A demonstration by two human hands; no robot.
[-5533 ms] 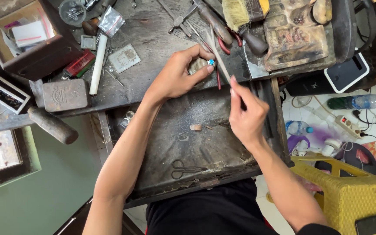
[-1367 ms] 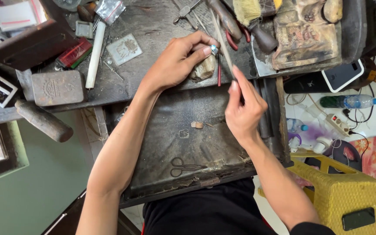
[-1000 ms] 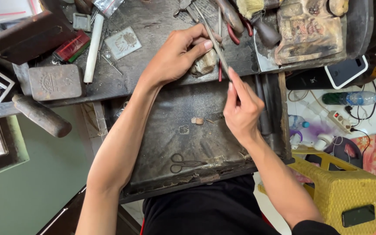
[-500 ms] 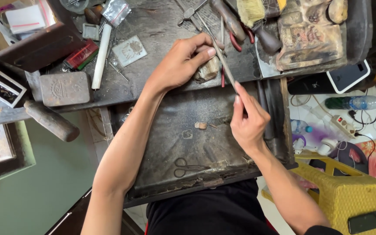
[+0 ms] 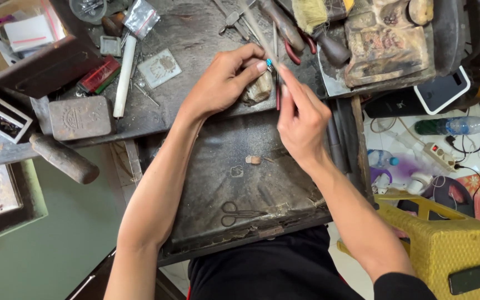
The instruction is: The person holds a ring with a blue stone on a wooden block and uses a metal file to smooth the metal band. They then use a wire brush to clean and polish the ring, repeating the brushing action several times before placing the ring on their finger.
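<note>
Nearest the wearer, a pair of small scissors (image 5: pixel 239 212) lies flat in the dark pull-out tray (image 5: pixel 206 183) under the table (image 5: pixel 195 33) edge, with a small pale scrap (image 5: pixel 253 160) further up the tray floor; none of these is being touched. Above the tray, the right hand (image 5: pixel 302 123) is closed in a pinch grip on a thin metal file (image 5: pixel 254 25), whose shaft runs up and away to the left over the bench. The left hand (image 5: pixel 222 83) is closed too, thumb and fingertips pinching a tiny piece with a blue stone (image 5: pixel 269 63), braced against a worn wooden peg (image 5: pixel 258 89) at the table edge. File and piece meet just at the fingertips, so the step in hand looks like filing or shaping the small piece against the peg. The next move, as I judge it, calls for short, light strokes with the left grip kept firm, since so small a piece could slip or be nicked. Further off, red-handled pliers (image 5: pixel 291 51), a brush (image 5: pixel 312 14) and a white stick (image 5: pixel 124 75) lie on the cluttered table, with a grey metal block (image 5: pixel 79 116) to the left.
</note>
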